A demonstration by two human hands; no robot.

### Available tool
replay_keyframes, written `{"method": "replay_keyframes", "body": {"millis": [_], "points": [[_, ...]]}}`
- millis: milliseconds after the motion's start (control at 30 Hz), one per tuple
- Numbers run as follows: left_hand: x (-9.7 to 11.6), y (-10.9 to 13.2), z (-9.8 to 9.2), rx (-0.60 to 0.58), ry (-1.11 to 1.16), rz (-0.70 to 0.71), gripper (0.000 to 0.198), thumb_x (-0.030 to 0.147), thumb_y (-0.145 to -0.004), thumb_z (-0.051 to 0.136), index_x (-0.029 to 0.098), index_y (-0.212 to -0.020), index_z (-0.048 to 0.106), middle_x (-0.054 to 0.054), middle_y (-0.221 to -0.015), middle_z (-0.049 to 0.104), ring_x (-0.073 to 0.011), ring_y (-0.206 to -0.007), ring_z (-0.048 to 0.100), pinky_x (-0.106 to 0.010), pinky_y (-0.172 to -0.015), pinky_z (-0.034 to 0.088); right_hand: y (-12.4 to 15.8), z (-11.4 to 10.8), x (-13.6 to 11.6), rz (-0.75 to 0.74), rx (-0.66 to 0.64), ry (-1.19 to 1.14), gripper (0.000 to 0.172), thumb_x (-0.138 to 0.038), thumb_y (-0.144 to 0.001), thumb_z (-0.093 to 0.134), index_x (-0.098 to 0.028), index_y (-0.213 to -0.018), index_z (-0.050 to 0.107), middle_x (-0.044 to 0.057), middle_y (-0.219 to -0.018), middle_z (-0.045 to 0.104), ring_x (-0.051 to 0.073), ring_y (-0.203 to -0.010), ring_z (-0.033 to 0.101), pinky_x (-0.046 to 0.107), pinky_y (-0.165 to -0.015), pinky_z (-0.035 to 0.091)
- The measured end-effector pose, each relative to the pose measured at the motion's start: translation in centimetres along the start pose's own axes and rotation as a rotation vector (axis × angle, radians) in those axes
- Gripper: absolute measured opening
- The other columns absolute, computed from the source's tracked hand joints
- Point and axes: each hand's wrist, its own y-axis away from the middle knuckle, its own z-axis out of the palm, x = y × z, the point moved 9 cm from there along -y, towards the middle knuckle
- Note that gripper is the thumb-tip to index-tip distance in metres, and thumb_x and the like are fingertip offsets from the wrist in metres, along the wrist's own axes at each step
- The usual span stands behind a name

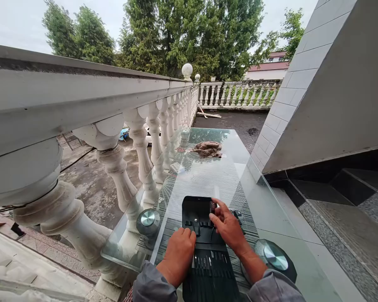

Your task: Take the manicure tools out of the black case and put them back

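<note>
An unfolded black tool case (198,205) lies on the glass table (208,180), its lower panel holding several slim metal-tipped tools (204,263) in a row of loops. My left hand (180,251) is closed at the case's left edge, fingers curled over it; their tips are partly hidden. At the upper right of the case, my right hand (227,224) pinches a small dark object (212,207) between thumb and fingers. A dark item (238,216), partly covered by the right hand, lies on the glass just beyond it.
A crumpled brown cloth (207,149) lies farther along the table. Round metal-capped supports (148,222) stand under the glass. A white balustrade (113,167) runs along the left; dark stone steps (334,197) and a slanted tiled wall (297,88) stand on the right.
</note>
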Motion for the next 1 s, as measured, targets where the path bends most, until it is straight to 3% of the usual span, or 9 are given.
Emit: {"method": "replay_keyframes", "body": {"millis": [100,267,433,767,900,1000], "points": [[0.0,0.0,0.2,0.016,-0.019,0.011,0.012,0.016,-0.088,0.052,0.013,-0.097,0.059,-0.007,-0.092,0.061,-0.0216,-0.086,0.057,-0.034,-0.072,0.049,0.0,1.9,0.4,0.056,-0.060,-0.010,0.044,-0.035,-0.075,0.051,-0.021,-0.116,0.048,-0.004,-0.067,0.053,0.012,-0.049,0.051,0.024,-0.046,0.042],[0.0,0.0,0.4,0.022,-0.040,0.027,0.009,0.015,-0.087,0.054,0.013,-0.094,0.059,-0.006,-0.093,0.061,-0.0223,-0.085,0.057,-0.034,-0.069,0.049,-0.9,1.0,1.5,0.085,0.147,0.163,0.035,-0.035,-0.073,0.050,-0.021,-0.106,0.051,-0.001,-0.069,0.063,0.017,-0.059,0.060,0.027,-0.056,0.044],[0.2,-0.1,0.8,0.041,-0.067,0.053,0.007,0.014,-0.084,0.057,0.013,-0.091,0.059,-0.007,-0.090,0.061,-0.0223,-0.082,0.057,-0.033,-0.066,0.048,-1.3,0.9,0.7,0.055,0.210,0.315,0.032,-0.035,-0.076,0.047,-0.022,-0.105,0.051,0.003,-0.079,0.069,0.020,-0.071,0.063,0.030,-0.064,0.042],[0.1,0.0,0.8,0.056,-0.047,0.041,0.004,0.014,-0.084,0.057,0.013,-0.086,0.059,-0.007,-0.089,0.061,-0.0226,-0.081,0.058,-0.033,-0.066,0.048,-2.0,3.5,1.3,0.131,-0.038,0.248,0.031,-0.035,-0.075,0.049,-0.021,-0.102,0.053,0.000,-0.070,0.068,0.018,-0.071,0.062,0.029,-0.069,0.041],[0.1,0.0,0.8,0.059,-0.043,0.044,0.007,0.012,-0.084,0.056,0.012,-0.089,0.060,-0.008,-0.092,0.062,-0.0224,-0.083,0.058,-0.033,-0.068,0.049,-1.8,4.3,1.3,0.100,-0.154,0.356,0.030,-0.032,-0.078,0.046,-0.022,-0.104,0.056,0.000,-0.074,0.069,0.018,-0.074,0.062,0.029,-0.068,0.041],[0.1,0.1,0.8,0.068,-0.030,0.049,0.009,0.012,-0.084,0.056,0.010,-0.091,0.060,-0.009,-0.093,0.061,-0.0221,-0.085,0.058,-0.033,-0.070,0.049,-1.8,4.2,0.8,0.052,-0.157,0.421,0.030,-0.036,-0.083,0.041,-0.023,-0.102,0.060,0.003,-0.085,0.070,0.019,-0.080,0.062,0.029,-0.072,0.041]]}}
